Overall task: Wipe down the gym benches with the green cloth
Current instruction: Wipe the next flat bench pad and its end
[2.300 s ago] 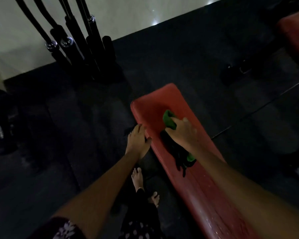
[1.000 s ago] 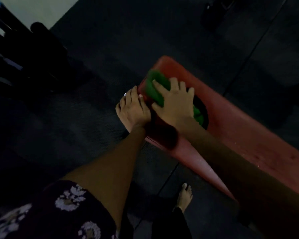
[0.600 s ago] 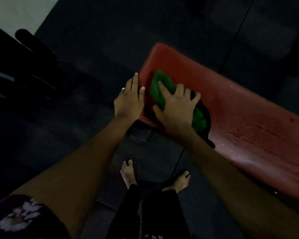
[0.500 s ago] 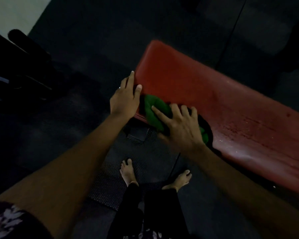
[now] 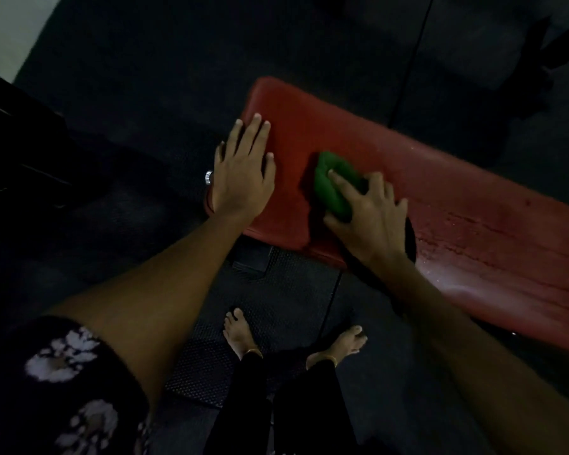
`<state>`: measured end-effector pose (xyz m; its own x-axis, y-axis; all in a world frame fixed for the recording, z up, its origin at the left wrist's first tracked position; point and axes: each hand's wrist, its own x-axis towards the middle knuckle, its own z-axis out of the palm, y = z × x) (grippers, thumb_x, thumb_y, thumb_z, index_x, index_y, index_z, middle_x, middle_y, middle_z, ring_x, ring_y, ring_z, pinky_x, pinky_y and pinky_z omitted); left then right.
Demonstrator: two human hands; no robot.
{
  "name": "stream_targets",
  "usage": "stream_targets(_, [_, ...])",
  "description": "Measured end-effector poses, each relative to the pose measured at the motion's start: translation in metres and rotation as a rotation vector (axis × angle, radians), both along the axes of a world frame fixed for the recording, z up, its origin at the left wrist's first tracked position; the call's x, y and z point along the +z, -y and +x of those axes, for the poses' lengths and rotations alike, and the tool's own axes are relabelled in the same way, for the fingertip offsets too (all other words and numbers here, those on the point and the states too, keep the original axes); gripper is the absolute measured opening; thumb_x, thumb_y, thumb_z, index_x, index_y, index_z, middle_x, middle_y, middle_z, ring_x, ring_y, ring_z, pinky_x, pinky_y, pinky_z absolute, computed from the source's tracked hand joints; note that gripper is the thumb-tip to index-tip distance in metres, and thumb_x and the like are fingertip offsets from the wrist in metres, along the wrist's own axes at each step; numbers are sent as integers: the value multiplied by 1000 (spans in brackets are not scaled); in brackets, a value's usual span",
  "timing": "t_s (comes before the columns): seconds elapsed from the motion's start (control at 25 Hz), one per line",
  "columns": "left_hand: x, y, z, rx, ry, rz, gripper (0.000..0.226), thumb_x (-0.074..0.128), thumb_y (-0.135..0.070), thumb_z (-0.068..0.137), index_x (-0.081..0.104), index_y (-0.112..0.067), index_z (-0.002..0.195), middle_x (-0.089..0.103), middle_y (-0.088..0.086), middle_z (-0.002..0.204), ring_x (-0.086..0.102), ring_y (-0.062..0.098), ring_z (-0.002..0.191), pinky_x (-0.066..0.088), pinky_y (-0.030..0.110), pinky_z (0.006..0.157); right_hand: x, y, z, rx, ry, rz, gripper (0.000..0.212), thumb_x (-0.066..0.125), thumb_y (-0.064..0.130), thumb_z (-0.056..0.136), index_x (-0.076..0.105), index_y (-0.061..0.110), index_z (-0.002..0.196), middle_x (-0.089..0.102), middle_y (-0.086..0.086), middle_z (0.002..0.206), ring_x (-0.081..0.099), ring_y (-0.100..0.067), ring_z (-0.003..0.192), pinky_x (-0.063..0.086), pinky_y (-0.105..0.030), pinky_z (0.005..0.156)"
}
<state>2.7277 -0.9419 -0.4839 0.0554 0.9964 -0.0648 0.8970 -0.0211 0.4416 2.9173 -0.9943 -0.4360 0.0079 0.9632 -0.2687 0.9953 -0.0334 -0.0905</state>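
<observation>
A red padded gym bench (image 5: 473, 208) runs from the middle of the view down to the right, its surface streaked with wet marks. The green cloth (image 5: 329, 182) lies bunched on the pad near the bench's left end. My right hand (image 5: 368, 218) grips the cloth, with the index finger across its top and the thumb at its near edge. A dark part of the cloth trails under my wrist. My left hand (image 5: 243, 172) rests flat on the bench's left end, fingers straight, holding nothing.
My bare feet (image 5: 240, 333) stand on a textured black floor plate (image 5: 260, 323) in front of the bench. A dark rack (image 5: 23, 142) sits at the left. A thin cable (image 5: 411, 54) crosses the dark floor behind the bench, and dark equipment (image 5: 539, 60) is at the upper right.
My right hand has slid the green cloth to the right along the pad, away from the end. My left hand has moved from the bench's edge onto the pad's end, lying flat.
</observation>
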Motion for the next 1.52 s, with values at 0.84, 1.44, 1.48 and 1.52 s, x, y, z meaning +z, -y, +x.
stream_targets(0.84, [-7, -8, 0, 20, -7, 22, 50, 32, -28, 98, 30, -16, 146, 25, -2, 155, 15, 21, 144, 21, 45, 113, -5, -19, -22, -432, -67, 9, 83, 50, 61, 85, 14, 25, 150, 26, -15, 140, 36, -30, 124, 34, -45, 99])
stream_targets(1.44, [20, 2, 64, -114, 33, 9, 53, 44, -25, 94, 31, -14, 145, 14, 1, 158, 7, 19, 146, -9, 53, 113, -8, 61, 6, -267, -84, 90, 79, 67, 51, 75, 38, 23, 143, 46, -16, 119, 52, -31, 99, 44, -40, 76])
stream_targets(1.48, [21, -1, 81, -193, 43, 11, 53, 43, -26, 95, 30, -15, 146, 13, 1, 158, 6, 19, 146, -8, 53, 113, -9, 81, 15, -251, -86, 118, 80, 71, 48, 71, 43, 22, 141, 49, -17, 114, 54, -32, 94, 44, -40, 73])
stream_targets(1.52, [21, -5, 96, -248, 42, 6, 54, 41, -27, 96, 28, -15, 147, 12, 1, 158, 5, 18, 146, -8, 52, 114, -11, 97, 31, -260, -77, 105, 80, 72, 47, 70, 42, 23, 141, 50, -18, 113, 54, -32, 94, 44, -40, 73])
